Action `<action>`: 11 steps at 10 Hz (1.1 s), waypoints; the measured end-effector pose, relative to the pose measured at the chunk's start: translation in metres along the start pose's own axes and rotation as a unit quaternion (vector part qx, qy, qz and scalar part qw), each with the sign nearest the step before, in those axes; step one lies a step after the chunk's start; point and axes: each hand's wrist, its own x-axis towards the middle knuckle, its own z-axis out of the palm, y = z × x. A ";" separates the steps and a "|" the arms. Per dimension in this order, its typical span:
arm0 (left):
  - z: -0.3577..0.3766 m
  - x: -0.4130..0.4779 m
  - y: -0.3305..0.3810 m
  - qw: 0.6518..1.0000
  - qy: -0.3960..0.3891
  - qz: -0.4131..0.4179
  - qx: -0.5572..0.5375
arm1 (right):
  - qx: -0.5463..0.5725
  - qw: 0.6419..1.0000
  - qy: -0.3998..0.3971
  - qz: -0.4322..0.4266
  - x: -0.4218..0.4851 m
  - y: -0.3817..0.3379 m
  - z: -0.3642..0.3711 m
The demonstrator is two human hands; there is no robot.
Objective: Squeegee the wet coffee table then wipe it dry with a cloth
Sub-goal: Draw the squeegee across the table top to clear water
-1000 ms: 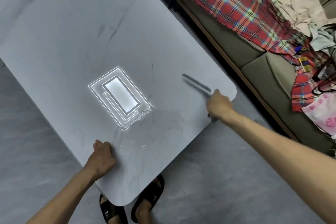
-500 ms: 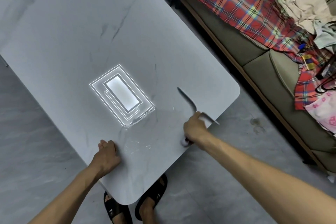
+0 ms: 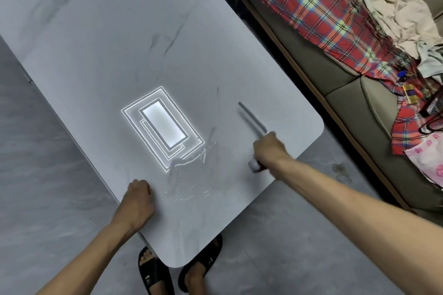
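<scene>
At the near left edge of the coffee table (image 3: 96, 43), I note the left hand (image 3: 137, 201) resting on the top, fingers curled under, holding nothing that I can make out. Right of it, a bright rectangular light reflection (image 3: 163, 127) sits mid-surface, with water streaks (image 3: 189, 163) at its lower corner and finer droplets toward the near edge. Under the near corner, two feet in black sandals (image 3: 153, 273) stand on the grey floor (image 3: 36, 175). Further right, the squeegee (image 3: 251, 118) has its blade on the table top near the right corner, blurred. The right hand (image 3: 269, 149) is wrapped tight round its handle, whose white end shows below the fist. Beyond the table's right side runs a sofa (image 3: 347, 103) heaped with a red plaid blanket (image 3: 311, 7) and pale clothes (image 3: 395, 7).
</scene>
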 end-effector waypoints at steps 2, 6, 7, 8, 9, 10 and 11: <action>0.003 0.005 -0.011 0.999 -0.047 -0.010 -0.020 | -0.001 0.998 0.061 0.013 0.081 -0.024 -0.029; -0.007 0.013 -0.019 0.989 -0.140 -0.033 -0.019 | -0.084 0.985 -0.142 -0.055 -0.029 -0.014 0.087; -0.010 0.012 -0.018 0.989 -0.143 -0.033 -0.017 | -0.159 0.966 -0.187 -0.081 -0.065 0.005 0.103; -0.010 0.011 -0.018 0.990 -0.133 -0.028 -0.020 | -0.171 0.962 -0.195 -0.085 -0.078 0.015 0.098; -0.009 0.001 -0.019 0.994 -0.107 0.001 -0.034 | -0.125 0.975 -0.157 -0.093 -0.081 0.024 0.071; -0.007 -0.008 -0.020 0.995 -0.093 0.028 -0.034 | -0.117 0.985 -0.094 -0.089 -0.067 0.030 0.051; -0.003 -0.021 -0.023 0.995 -0.081 0.049 -0.031 | -0.085 0.995 -0.034 -0.036 -0.041 0.041 0.031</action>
